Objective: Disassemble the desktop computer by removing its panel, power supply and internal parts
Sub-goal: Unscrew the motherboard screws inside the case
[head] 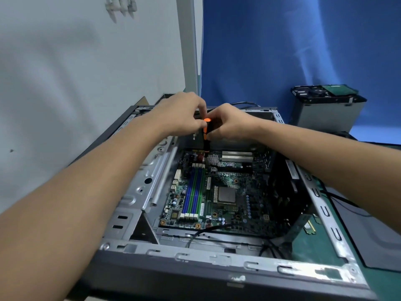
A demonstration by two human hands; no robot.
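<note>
Head view: two bare hands on one screwdriver at the far end of an opened desktop case.

Right grip (230,124): fingers curled round the black-and-orange handle of the screwdriver (205,132) from the right. Left grip (182,114): fingertips pinching the same handle near its orange cap, from the left. Tool axis: upright, with the shaft running straight down from both grips. The tip is dark and hard to make out, and appears to meet the far edge of the motherboard (219,192), left of centre. Board: flat in the floor of the case (217,259), below the grips and nearer than them; neither hand is closer to it. Judged step: loosening a board screw, turning about that vertical axis. Outlying: drive cage (325,114) at far right on the tabletop (347,244).
</note>
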